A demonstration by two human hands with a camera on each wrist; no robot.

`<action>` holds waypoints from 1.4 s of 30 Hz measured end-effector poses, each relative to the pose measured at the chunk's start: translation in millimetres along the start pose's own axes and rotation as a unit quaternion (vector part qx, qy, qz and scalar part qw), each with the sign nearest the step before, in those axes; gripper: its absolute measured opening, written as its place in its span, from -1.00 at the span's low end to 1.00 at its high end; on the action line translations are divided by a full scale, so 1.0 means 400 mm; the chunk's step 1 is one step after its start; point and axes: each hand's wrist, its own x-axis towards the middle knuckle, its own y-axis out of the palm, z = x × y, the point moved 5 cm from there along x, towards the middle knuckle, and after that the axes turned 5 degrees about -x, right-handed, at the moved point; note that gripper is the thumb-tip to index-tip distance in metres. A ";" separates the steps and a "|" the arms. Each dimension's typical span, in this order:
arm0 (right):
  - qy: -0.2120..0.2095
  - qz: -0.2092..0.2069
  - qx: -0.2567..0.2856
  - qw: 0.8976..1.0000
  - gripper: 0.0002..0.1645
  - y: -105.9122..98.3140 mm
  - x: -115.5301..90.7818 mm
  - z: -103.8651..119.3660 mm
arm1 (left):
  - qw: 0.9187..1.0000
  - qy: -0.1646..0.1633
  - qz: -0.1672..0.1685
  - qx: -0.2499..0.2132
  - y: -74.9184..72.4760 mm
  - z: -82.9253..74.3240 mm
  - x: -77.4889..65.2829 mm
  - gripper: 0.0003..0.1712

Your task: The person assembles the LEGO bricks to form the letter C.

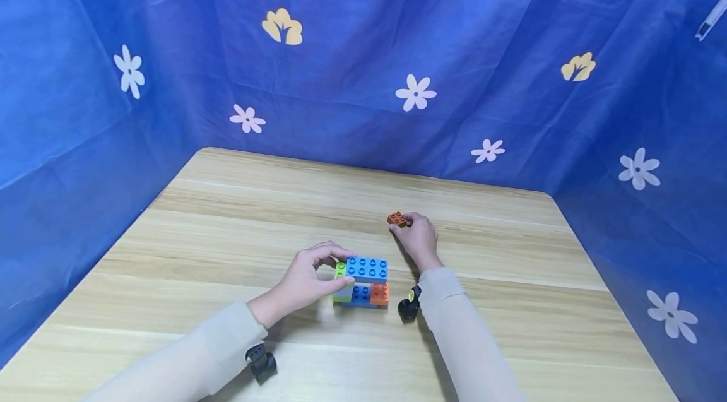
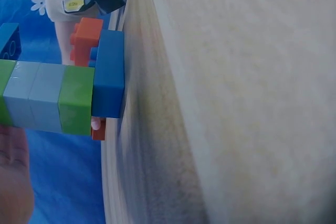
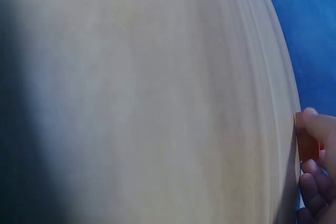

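A toy-brick structure (image 1: 343,293) stands on the table in front of my left hand (image 1: 301,279). Its upright column is of green and light blue bricks (image 2: 47,98), on a long blue base brick (image 2: 108,74). Another blue brick (image 1: 367,268) juts out from the column's top. An orange brick (image 1: 379,294) sits on the base's right end. My left thumb and fingers grip the structure near its top left. Farther back, my right hand (image 1: 418,239) pinches a small dark orange brick (image 1: 396,219), studs up; the right wrist view shows thumb and fingers at the brick's sides.
The wooden table (image 1: 255,200) extends around both hands. Blue cloth (image 1: 352,61) printed with flowers hangs behind it and along its sides. A black wrist camera (image 1: 409,307) is on the right sleeve, close to the structure's right side; another camera (image 1: 261,362) is on the left sleeve.
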 end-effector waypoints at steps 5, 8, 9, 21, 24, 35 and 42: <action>-0.010 0.012 0.032 0.999 -0.51 -0.001 -0.004 -0.002 | 1.000 -0.002 -0.006 0.002 0.001 0.002 -0.001 -0.55; -0.015 0.023 0.061 0.998 -0.52 -0.008 -0.010 -0.010 | 1.000 -0.002 -0.008 0.003 0.001 0.002 -0.002 -0.54; -0.017 0.026 0.068 0.997 -0.52 -0.011 -0.013 -0.014 | 1.000 -0.003 -0.008 0.004 0.001 0.001 -0.002 -0.54; -0.066 0.063 0.135 0.987 -0.55 -0.057 -0.080 -0.048 | 1.000 0.005 -0.009 0.006 0.000 -0.003 -0.003 -0.56; -0.075 0.067 0.145 0.984 -0.56 -0.065 -0.100 -0.053 | 1.000 0.001 -0.007 0.005 0.000 -0.003 -0.002 -0.56; -0.123 0.116 0.189 0.967 -0.57 -0.086 -0.182 -0.031 | 1.000 -0.008 -0.008 0.013 -0.001 0.003 -0.001 -0.54; -0.177 0.153 0.217 0.948 -0.56 -0.093 -0.235 -0.001 | 1.000 -0.024 -0.005 0.014 -0.003 0.001 -0.001 -0.56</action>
